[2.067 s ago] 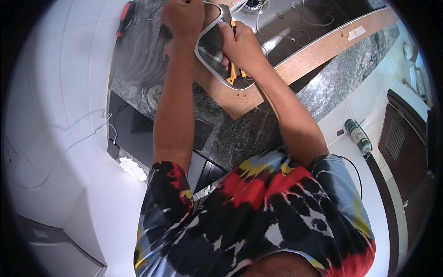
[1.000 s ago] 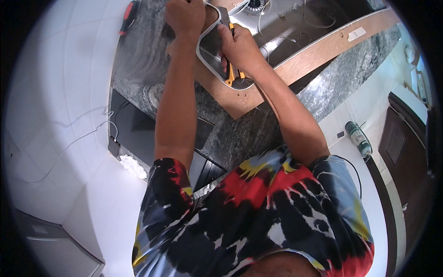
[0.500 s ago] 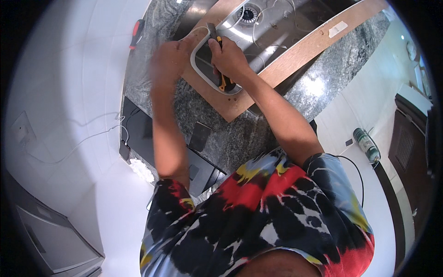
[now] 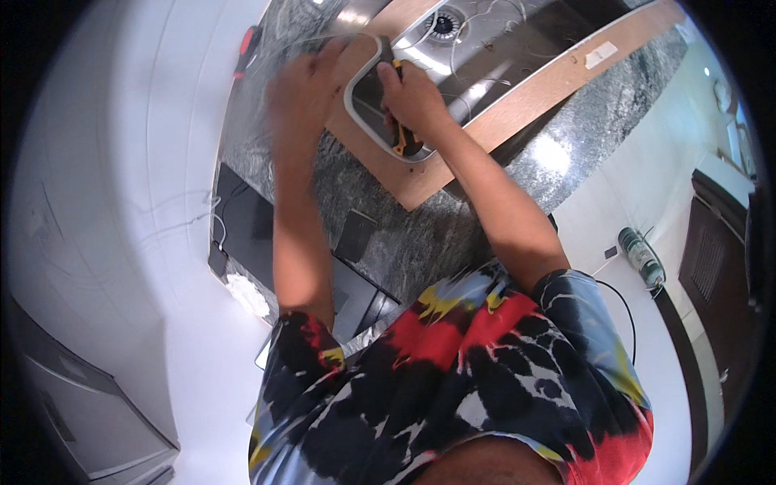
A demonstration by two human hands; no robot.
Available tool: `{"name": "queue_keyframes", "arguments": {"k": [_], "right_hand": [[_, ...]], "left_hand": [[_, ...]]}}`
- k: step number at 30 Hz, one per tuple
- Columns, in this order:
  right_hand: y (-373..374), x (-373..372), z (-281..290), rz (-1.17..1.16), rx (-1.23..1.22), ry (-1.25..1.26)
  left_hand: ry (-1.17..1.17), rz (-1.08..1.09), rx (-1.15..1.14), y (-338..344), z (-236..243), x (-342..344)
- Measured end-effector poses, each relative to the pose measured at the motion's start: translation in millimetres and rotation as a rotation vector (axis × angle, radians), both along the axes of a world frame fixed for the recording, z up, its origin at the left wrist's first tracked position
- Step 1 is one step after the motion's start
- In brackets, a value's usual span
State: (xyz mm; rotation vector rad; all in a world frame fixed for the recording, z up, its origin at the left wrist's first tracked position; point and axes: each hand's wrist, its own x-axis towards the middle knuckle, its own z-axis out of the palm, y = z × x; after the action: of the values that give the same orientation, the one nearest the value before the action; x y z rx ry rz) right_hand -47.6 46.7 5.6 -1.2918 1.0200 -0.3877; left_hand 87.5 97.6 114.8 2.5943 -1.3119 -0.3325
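My left hand (image 4: 311, 85) is blurred over the left side of a wooden frame (image 4: 412, 182), its fingers closed on a thin white strip. The strip (image 4: 353, 90) lines the rounded inner edge of the frame and runs up at the corner toward that hand. Inside the frame opening, my right hand (image 4: 414, 97) is wrapped round a black-and-yellow handled tool (image 4: 408, 144). The tool's grey metal end (image 4: 385, 50) is at the frame's corner, against the white strip. The exact kind of tool is partly hidden by my fingers.
A steel sink with a round drain (image 4: 444, 26) and loose white strands (image 4: 485, 74) lies within the frame. The frame rests on a grey stone counter (image 4: 436, 242). A red-and-black handled tool (image 4: 246, 50), a dark flat square (image 4: 356, 234) and a black panel (image 4: 250, 214) lie nearby.
The white strip's loop by my left hand now sweeps wider to the left, blurred. My left hand is still in motion; my right hand keeps its grip on the tool. The view has shifted slightly.
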Motion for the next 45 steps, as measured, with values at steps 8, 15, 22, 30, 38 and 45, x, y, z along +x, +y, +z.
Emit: {"name": "queue_keyframes", "arguments": {"k": [8,15,22,30,38,45], "right_hand": [[2,3,-18,0.01,-0.05,-0.002],[2,1,0,0.011,0.119,-0.07],[3,3,-6,0.001,0.034,-0.025],[2,1,-2,-0.055,0.042,-0.04],[12,-13,17,-0.053,0.133,-0.001],[11,-9,23,0.007,0.14,-0.017]], "left_hand": [[0.099,-0.002,-0.044,-45,-46,-4],[0.099,0.086,-0.098,-41,-42,-15],[0.009,0.093,0.03,-44,-55,-8],[0.007,-0.097,-0.224,-39,-72,12],[0.247,-0.063,-0.572,-37,-90,14],[0.236,-0.045,-0.631,-36,-95,14]]}}
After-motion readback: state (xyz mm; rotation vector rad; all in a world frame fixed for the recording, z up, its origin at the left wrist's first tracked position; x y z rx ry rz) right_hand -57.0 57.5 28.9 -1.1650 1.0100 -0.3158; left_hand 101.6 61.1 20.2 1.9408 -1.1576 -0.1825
